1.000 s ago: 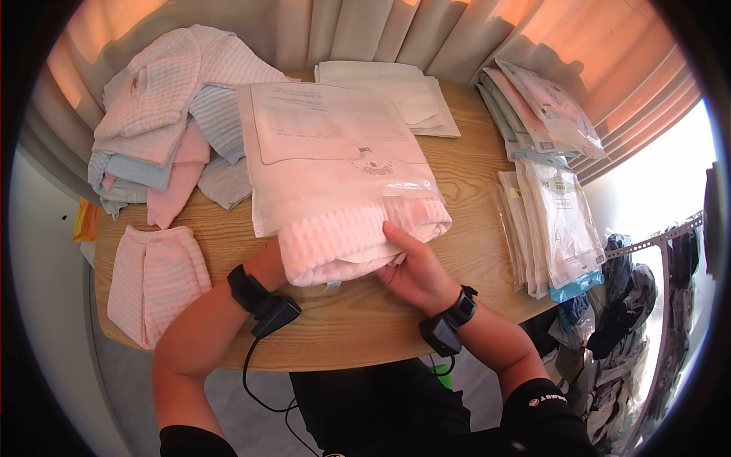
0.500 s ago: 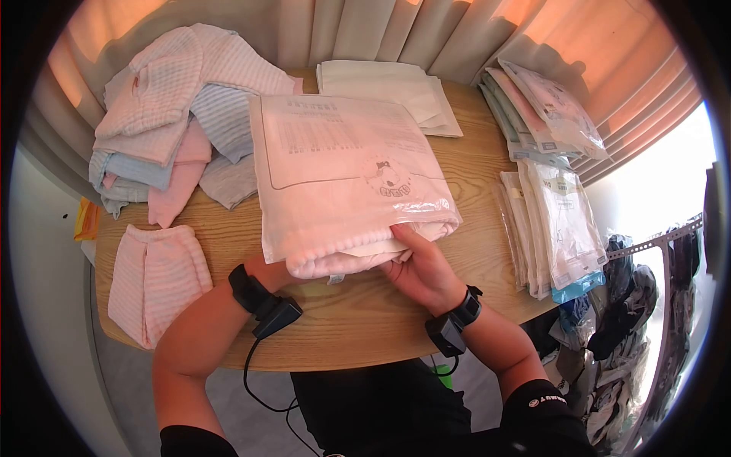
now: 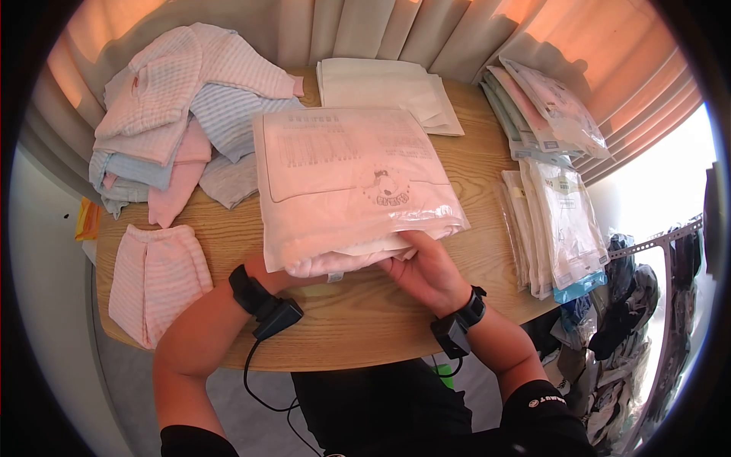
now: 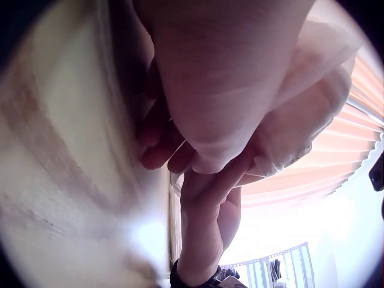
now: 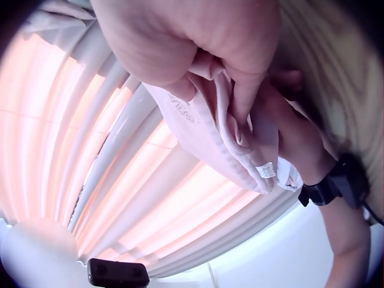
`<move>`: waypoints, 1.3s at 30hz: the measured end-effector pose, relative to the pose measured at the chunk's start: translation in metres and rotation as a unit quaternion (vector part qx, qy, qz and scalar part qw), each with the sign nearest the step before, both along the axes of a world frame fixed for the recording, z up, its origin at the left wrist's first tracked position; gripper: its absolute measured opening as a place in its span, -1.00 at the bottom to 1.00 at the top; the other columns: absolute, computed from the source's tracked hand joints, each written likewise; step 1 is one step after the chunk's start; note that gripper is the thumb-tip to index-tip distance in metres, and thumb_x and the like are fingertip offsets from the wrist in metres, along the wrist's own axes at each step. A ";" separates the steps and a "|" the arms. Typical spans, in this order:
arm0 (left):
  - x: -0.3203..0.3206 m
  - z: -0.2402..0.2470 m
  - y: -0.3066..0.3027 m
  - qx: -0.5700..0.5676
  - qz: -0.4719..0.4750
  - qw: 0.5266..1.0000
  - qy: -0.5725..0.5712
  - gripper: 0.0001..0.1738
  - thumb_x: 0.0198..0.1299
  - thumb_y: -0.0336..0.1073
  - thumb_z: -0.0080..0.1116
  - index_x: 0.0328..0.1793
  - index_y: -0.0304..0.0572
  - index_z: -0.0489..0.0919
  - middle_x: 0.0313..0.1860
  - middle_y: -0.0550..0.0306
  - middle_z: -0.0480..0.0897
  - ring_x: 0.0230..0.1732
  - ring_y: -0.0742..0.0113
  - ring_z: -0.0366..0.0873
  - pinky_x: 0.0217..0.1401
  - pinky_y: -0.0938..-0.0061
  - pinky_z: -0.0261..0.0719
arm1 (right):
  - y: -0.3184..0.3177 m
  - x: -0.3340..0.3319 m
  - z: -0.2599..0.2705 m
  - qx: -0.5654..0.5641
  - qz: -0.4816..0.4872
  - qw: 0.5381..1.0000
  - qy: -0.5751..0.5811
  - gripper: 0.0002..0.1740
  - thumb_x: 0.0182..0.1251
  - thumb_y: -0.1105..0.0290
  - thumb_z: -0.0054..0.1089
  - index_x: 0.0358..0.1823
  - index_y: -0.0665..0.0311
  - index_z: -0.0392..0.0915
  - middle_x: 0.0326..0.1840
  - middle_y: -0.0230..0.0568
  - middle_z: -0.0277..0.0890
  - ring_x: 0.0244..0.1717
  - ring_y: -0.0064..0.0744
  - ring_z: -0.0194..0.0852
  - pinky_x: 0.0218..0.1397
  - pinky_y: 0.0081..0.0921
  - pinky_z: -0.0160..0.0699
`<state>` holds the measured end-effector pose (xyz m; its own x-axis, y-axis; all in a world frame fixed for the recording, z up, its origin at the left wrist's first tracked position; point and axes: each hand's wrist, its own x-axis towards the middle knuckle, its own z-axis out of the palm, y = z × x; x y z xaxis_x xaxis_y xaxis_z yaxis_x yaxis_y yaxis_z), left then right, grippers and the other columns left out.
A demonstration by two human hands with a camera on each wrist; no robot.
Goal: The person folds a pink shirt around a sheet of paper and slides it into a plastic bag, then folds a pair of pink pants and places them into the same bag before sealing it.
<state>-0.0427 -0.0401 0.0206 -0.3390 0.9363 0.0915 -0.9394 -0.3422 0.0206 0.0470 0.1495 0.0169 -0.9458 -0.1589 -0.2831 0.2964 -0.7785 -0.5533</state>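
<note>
A clear printed plastic bag [image 3: 343, 152] with a folded pink garment [image 3: 304, 265] inside is held over the front of the table. Its mouth faces the person, and the garment's edge with a small white label shows there. My right hand [image 3: 430, 278] pinches the bag and garment at the right of the mouth, thumb above at the opening, fingers below. My left hand [image 4: 216, 84] is beneath the bag's left side, its fingers curled at the underside; the bag hides most of it from the head view.
Pink striped pants [image 3: 160, 278] lie at the front left, and a pile of striped clothes [image 3: 164, 91] stands behind them. White sheets [image 3: 381, 91] are at the back. Packed bags [image 3: 560, 221] lie at the right edge, with more bagged clothes [image 3: 544, 107] behind.
The bag has come down toward the person and slightly right, and its printed face lies flatter. Less of the garment sticks out of its mouth. Both hands keep hold.
</note>
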 end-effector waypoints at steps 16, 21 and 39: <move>-0.067 -0.051 -0.044 -0.226 0.268 0.910 0.221 -0.53 0.38 -0.10 -0.05 0.27 -0.25 0.41 0.18 0.03 0.53 0.11 0.24 0.53 0.14 0.36 0.54 | 0.063 -0.004 -0.009 0.094 -0.040 0.981 0.166 -0.43 0.38 0.17 -0.02 0.31 0.36 0.27 0.31 -0.08 0.35 0.30 -0.20 0.33 0.35 -0.21 0.33; -0.077 -0.042 -0.050 -0.193 0.182 0.940 0.213 -0.48 0.38 -0.05 -0.07 0.28 -0.31 0.41 0.15 -0.03 0.56 0.06 0.25 0.58 0.08 0.40 0.58 | 0.079 -0.001 -0.011 0.222 -0.054 0.963 0.140 -0.44 0.42 0.16 -0.05 0.33 0.37 0.26 0.28 -0.09 0.37 0.23 -0.30 0.39 0.26 -0.35 0.41; -0.063 -0.013 -0.034 -0.264 0.131 0.907 0.299 -0.41 0.33 -0.23 0.02 0.42 -0.30 0.19 0.24 0.01 0.46 0.20 0.29 0.47 0.28 0.36 0.41 | 0.060 -0.021 0.014 0.307 -0.183 0.916 0.184 -0.52 0.43 0.50 -0.08 0.37 0.26 0.19 0.24 -0.17 0.41 0.15 -0.41 0.49 0.14 -0.46 0.56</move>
